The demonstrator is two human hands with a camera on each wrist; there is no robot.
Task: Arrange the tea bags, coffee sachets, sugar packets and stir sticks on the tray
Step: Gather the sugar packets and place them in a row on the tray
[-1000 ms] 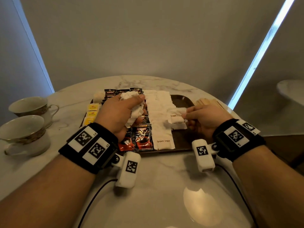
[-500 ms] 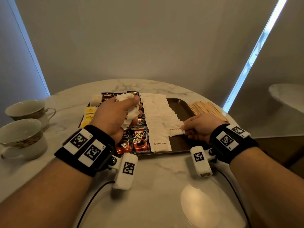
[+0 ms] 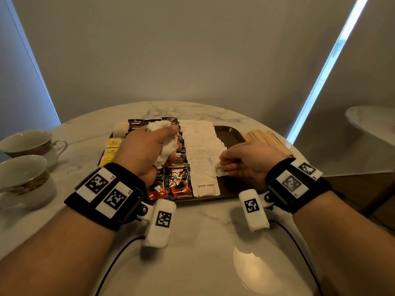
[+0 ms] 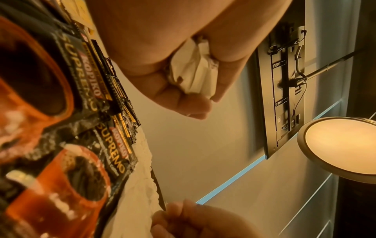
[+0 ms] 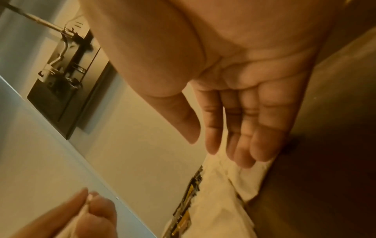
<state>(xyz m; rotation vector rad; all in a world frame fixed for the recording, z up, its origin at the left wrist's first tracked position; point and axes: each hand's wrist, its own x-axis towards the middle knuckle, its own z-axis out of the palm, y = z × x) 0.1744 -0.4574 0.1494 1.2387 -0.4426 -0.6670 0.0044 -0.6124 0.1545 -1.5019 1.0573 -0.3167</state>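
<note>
Two hands over the tray (image 3: 229, 133), left hand (image 3: 145, 150) clenched around a bunch of sugar packets (image 3: 165, 144) above the coffee sachets (image 3: 178, 181), right hand (image 3: 250, 161) with grip released, straight fingers (image 5: 242, 145) on a packet at the sugar row's right edge (image 3: 205, 150), stir sticks (image 3: 265, 138) on the worktop (image 3: 203, 242) beside the tray's far right corner.

— What do we have around the edges?

— We see a round white marble table (image 3: 192, 242). At its left edge stand two teacups (image 3: 23, 178), white with a patterned gilt band, one just behind the other (image 3: 30, 144).

— And beyond the table?

— A plain grey wall (image 3: 181, 50), with bright strips of daylight (image 3: 324, 69) down either side. At far right we make out part of another pale tabletop (image 3: 372, 122).

— Overhead?

— A round lit ceiling lamp (image 4: 341, 148).
</note>
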